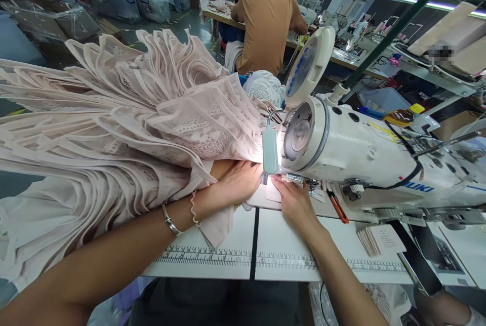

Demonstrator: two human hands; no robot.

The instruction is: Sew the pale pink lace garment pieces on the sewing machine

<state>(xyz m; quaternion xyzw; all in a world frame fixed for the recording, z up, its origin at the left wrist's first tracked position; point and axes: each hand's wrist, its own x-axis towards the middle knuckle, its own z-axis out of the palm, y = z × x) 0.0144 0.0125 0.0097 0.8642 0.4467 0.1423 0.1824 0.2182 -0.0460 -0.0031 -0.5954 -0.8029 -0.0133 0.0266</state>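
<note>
My left hand (243,181) is closed at the edge of a beige lace garment (212,126), close to the needle area of a white sewing machine (353,149). Its fingertips are partly hidden, and fabric falls over and below the wrist. On the other side of the needle area, my right hand (298,202) has its fingers together on the edge of a small white label (273,192) lying on the machine bed. A small lit lamp (270,151) hangs in front of the needle, which I cannot see.
A large pile of beige garments (76,149) fills the left side. Orange-handled snips (337,207) and a stack of labels (379,241) lie right of my right hand. A measuring tape (205,256) runs along the table's front. Ahead sits a person in a tan shirt (264,27).
</note>
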